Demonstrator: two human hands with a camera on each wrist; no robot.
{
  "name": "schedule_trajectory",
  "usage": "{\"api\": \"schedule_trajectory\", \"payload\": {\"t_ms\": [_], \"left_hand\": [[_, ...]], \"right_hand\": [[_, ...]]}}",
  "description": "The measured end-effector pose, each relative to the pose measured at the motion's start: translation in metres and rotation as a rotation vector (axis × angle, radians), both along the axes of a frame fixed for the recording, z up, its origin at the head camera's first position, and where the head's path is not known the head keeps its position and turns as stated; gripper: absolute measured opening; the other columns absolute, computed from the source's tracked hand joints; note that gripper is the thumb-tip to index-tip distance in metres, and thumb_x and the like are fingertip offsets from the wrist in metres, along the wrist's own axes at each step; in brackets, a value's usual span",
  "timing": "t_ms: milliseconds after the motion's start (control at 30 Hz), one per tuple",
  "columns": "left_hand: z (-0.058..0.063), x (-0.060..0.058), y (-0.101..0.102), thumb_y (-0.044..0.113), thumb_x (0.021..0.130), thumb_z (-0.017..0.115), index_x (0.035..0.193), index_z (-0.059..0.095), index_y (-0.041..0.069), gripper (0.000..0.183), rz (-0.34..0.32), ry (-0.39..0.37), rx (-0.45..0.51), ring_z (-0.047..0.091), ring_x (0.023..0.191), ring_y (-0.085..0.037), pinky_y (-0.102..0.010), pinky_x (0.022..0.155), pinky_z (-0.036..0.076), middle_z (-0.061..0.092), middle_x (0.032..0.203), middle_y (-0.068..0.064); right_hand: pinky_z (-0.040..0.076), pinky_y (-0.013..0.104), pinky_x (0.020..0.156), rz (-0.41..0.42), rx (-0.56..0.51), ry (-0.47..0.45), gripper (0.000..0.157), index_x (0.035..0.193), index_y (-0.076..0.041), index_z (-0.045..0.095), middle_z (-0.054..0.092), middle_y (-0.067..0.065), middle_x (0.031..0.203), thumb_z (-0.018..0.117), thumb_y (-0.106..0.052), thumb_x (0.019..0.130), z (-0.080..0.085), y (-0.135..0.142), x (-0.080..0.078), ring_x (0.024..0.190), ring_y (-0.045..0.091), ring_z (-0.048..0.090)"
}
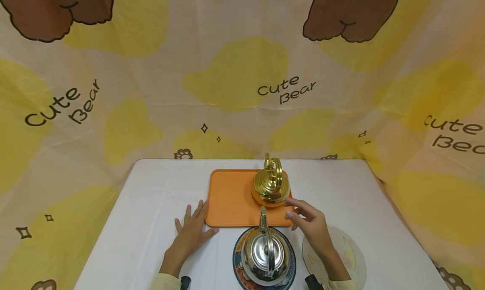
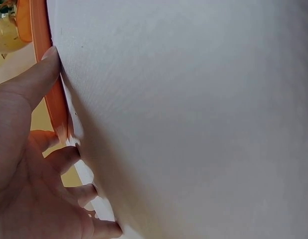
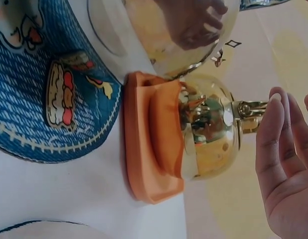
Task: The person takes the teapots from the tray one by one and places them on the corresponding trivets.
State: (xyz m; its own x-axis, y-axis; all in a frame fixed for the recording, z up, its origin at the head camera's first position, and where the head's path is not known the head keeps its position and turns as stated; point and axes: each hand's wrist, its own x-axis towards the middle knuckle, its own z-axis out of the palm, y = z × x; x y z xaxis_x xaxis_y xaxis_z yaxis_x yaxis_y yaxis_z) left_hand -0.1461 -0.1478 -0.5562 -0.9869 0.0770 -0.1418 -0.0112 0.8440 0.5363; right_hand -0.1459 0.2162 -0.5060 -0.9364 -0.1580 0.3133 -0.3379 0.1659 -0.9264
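Observation:
A shiny gold teapot (image 1: 270,184) stands upright on the right part of an orange tray (image 1: 231,197). My right hand (image 1: 312,227) hovers just to the teapot's lower right with fingers loosely bent; nothing is in it, and a gap shows beside the pot in the right wrist view. My left hand (image 1: 191,233) spreads its fingers on the white table by the tray's left edge. The left thumb (image 2: 50,62) lies along the tray's side in the left wrist view. A silver teapot (image 1: 254,256) sits in front of the tray on a round blue patterned mat (image 1: 238,260).
A pale round mat (image 1: 354,256) lies on the table at the right, partly under my right forearm. Behind the white table (image 1: 163,184) hangs a yellow patterned cloth (image 1: 235,75), which meets its back edge.

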Motion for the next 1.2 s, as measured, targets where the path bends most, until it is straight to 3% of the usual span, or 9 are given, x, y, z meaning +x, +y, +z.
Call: {"api": "schedule_trajectory", "payload": {"t_ms": [233, 733, 1200], "left_hand": [[0.0, 0.0, 0.001, 0.049, 0.092, 0.08, 0.169, 0.027, 0.01, 0.101, 0.005, 0.0, -0.01, 0.005, 0.159, -0.057, -0.089, 0.112, -0.003, 0.022, 0.175, -0.018], [-0.002, -0.002, 0.002, 0.05, 0.091, 0.08, 0.169, 0.027, 0.012, 0.101, 0.008, 0.0, -0.025, 0.006, 0.159, -0.057, -0.089, 0.112, -0.002, 0.022, 0.175, -0.017], [-0.001, -0.001, 0.001, 0.05, 0.091, 0.08, 0.169, 0.027, 0.013, 0.101, 0.011, -0.009, -0.009, 0.004, 0.159, -0.057, -0.089, 0.111, -0.003, 0.021, 0.175, -0.018]], "right_hand": [[0.061, 0.033, 0.058, -0.026, -0.005, 0.004, 0.033, 0.133, 0.01, 0.066, 0.071, 0.026, 0.119, 0.067, 0.002, 0.101, -0.002, 0.001, -0.011, 0.087, 0.01, 0.072], [0.062, 0.037, 0.06, -0.064, 0.006, -0.048, 0.039, 0.137, 0.005, 0.066, 0.07, 0.025, 0.124, 0.072, -0.005, 0.1, -0.004, 0.006, -0.029, 0.089, 0.026, 0.074], [0.063, 0.038, 0.062, -0.083, 0.013, -0.071, 0.043, 0.142, -0.003, 0.065, 0.067, 0.028, 0.127, 0.074, -0.01, 0.1, -0.003, 0.005, -0.042, 0.09, 0.017, 0.071]]}}
